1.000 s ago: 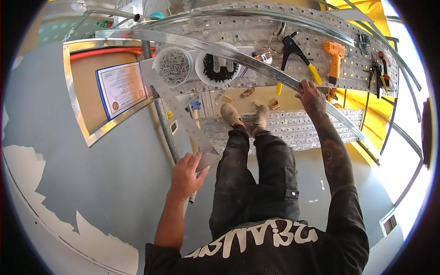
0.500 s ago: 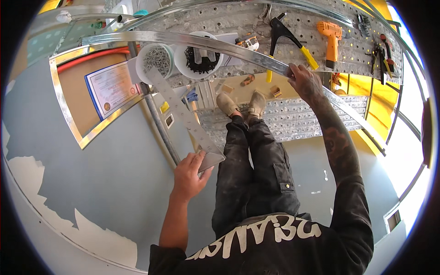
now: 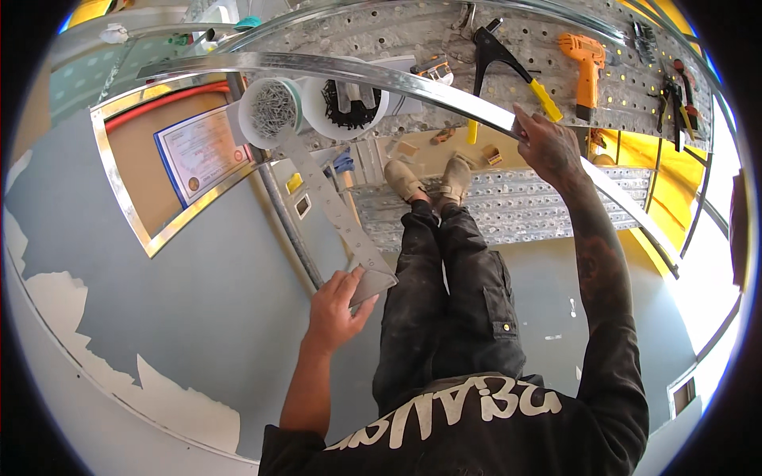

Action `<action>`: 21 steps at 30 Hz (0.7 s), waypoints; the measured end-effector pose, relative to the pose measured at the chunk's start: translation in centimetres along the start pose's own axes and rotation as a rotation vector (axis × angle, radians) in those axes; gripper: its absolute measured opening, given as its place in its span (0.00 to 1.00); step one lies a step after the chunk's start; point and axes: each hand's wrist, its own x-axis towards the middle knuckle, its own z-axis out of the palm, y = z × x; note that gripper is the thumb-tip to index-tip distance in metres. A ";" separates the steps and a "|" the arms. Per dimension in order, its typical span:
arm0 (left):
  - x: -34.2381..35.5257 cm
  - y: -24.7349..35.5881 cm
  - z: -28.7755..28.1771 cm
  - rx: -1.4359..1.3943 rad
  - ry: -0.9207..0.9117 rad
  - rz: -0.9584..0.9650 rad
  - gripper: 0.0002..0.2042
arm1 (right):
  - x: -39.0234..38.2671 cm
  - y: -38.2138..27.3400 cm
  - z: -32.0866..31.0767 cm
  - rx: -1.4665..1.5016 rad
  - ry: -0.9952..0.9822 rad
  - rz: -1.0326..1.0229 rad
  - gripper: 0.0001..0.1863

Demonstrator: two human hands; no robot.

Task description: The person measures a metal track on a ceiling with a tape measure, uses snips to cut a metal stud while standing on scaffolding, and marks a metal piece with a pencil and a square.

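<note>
My left hand (image 3: 336, 311) grips the corner of a metal carpenter's square (image 3: 337, 213), its long marked blade slanting up to the left toward a white tub of screws (image 3: 272, 109). Out to the right, my right hand (image 3: 548, 147) is closed on a long shiny metal profile (image 3: 413, 86). The profile runs from the upper left, over the tubs, down to the right past my forearm. Beside the first tub stands a second white tub (image 3: 317, 123) with black screws and a clear piece in it. The far end of the square's blade reaches just below the first tub.
On the perforated metal platform (image 3: 524, 40) lie a black tool with yellow handles (image 3: 508, 63), an orange drill (image 3: 585, 67), pliers (image 3: 675, 103) and an orange-and-white tool (image 3: 435, 71). A framed certificate (image 3: 202, 155) is at left. A lower perforated plank (image 3: 516, 208) lies beneath my feet.
The view has shifted slightly, so most things appear a little further right. My right hand's index finger now points up along the profile. Both hands keep their holds.
</note>
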 end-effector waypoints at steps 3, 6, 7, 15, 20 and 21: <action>0.3 0.1 -0.1 -0.040 0.013 -0.002 0.22 | -0.7 -0.6 -1.5 0.056 0.051 0.001 0.21; 0.6 0.3 -0.3 -0.039 0.032 0.004 0.22 | -1.4 -1.1 -2.4 -0.023 0.132 0.061 0.22; 0.7 0.4 -0.4 -0.041 0.027 0.003 0.22 | -1.7 -0.8 -2.4 -0.028 0.194 0.062 0.23; 1.2 0.8 -1.1 -0.044 0.056 0.036 0.22 | -2.9 -1.5 -5.4 -0.076 0.295 0.101 0.27; 1.4 1.0 -1.2 -0.061 0.110 0.055 0.22 | -3.4 -1.0 -5.7 -0.090 0.344 0.136 0.30; 1.5 1.0 -1.3 -0.061 0.108 0.059 0.22 | -3.5 -1.0 -5.9 -0.090 0.345 0.140 0.30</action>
